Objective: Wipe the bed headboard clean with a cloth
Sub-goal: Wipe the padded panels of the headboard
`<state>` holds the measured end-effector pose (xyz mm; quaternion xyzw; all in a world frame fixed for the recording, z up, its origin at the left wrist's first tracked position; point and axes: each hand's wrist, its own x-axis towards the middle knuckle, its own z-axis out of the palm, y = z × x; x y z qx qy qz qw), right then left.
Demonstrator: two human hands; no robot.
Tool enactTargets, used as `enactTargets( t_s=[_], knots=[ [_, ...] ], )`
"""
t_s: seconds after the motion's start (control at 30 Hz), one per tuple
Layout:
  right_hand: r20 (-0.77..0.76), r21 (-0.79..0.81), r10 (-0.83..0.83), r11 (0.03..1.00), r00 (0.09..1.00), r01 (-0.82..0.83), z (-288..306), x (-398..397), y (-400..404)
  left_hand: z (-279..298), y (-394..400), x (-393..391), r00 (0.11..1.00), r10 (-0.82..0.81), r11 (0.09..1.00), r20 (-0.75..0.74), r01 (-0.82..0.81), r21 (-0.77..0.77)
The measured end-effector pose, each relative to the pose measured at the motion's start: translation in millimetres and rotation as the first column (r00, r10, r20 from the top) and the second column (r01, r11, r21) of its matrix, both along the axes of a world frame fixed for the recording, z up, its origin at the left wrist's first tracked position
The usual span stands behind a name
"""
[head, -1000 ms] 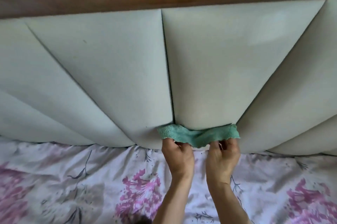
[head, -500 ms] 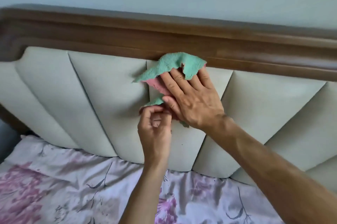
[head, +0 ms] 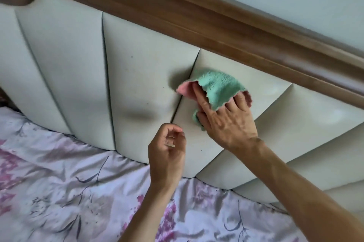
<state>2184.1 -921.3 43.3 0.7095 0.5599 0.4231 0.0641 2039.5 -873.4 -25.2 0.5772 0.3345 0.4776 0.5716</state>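
So the left hand [head: 167, 151] has just let go of the cloth [head: 214, 92]. Half a second back it was pinching the bottom corner while the right hand [head: 226, 121] spread it out up by the wooden rail [head: 216, 23]; now it's hanging in the air just below and to the left, fingers loosely curled, holding nothing. The right hand has it all to itself and has slid down from the rail onto the padded part of the headboard [head: 137, 76], right next to one of the seams between panels.

To me that reads as setup over, proper wiping under way. One hand does the work, the other is just out of the way.

As for where the cloth sits: it's pressed flat against the panel under the right palm, but a green flap has folded back over the fingertips, so the fingers are sort of sandwiched in it, with the pink side peeking out on both sides and a bit of green poking out by the thumb. Fingers look fairly straight, pressing rather than clutching. A few dark specks are on the panel to the left, not reached yet. Flowery bedsheet [head: 59, 192] below.
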Motion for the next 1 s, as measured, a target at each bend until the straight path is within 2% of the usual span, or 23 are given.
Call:
enactTargets(
  t_s=[0.07,0.13,0.23,0.3,0.37,0.43,0.5,0.57,0.6,0.67,0.73,0.77,0.9,0.97,1.0],
  knots=[
    [0.019,-0.110,-0.028,0.993,0.999,0.030,-14,9,-33,-4,5,-1,1.000,0.024,0.999,0.005,-0.024,-0.024],
    [-0.045,-0.158,-0.043,0.987,0.998,0.035,-22,17,-64,-8,8,0,0.999,0.039,0.999,0.008,-0.038,-0.033],
    [-0.057,-0.058,-0.069,0.996,0.996,0.066,-22,13,-49,-15,10,3,0.999,0.045,0.998,0.017,-0.045,-0.034],
    [-0.010,0.018,-0.115,0.993,0.993,0.115,-26,6,-13,-18,9,4,0.999,0.038,0.999,0.013,-0.038,-0.014],
    [0.076,0.005,-0.053,0.999,0.996,0.053,-39,-6,16,-21,9,0,0.999,0.031,0.999,0.006,-0.032,0.032],
    [0.121,-0.177,0.068,0.983,0.990,-0.046,-60,-9,14,-27,10,-6,0.999,0.036,0.997,-0.012,-0.035,0.063],
    [0.121,-0.372,0.084,0.928,0.989,-0.033,-78,-3,-16,-34,13,-12,0.998,0.054,0.997,-0.041,-0.051,0.063],
    [0.142,-0.465,0.088,0.885,0.986,-0.012,-87,14,-52,-41,15,-15,0.996,0.072,0.997,-0.050,-0.071,0.031],
    [0.167,-0.461,0.081,0.887,0.983,0.005,-84,22,-66,-45,15,-16,0.996,0.078,0.997,-0.045,-0.077,0.015],
    [0.204,-0.344,0.058,0.939,0.977,0.016,-72,36,-74,-51,15,-11,0.996,0.093,0.995,-0.016,-0.093,-0.017],
    [0.150,-0.144,0.098,0.987,0.984,-0.077,-68,43,-57,-60,10,-4,0.994,0.105,0.994,-0.002,-0.105,-0.042],
    [0.113,-0.113,0.112,0.989,0.987,-0.100,-71,40,-43,-65,7,1,0.994,0.110,0.993,0.002,-0.110,-0.041],
    [0.207,-0.404,0.172,0.912,0.963,-0.076,-120,22,-13,-92,-1,8,0.991,0.128,0.991,-0.028,-0.129,-0.035],
    [0.207,-0.577,0.201,0.816,0.957,-0.046,-155,8,-11,-114,-2,3,0.989,0.131,0.990,-0.066,-0.135,-0.051],
    [0.221,-0.690,0.216,0.723,0.951,-0.004,-168,0,-12,-124,-2,-1,0.988,0.126,0.990,-0.089,-0.130,-0.052]
  ],
)
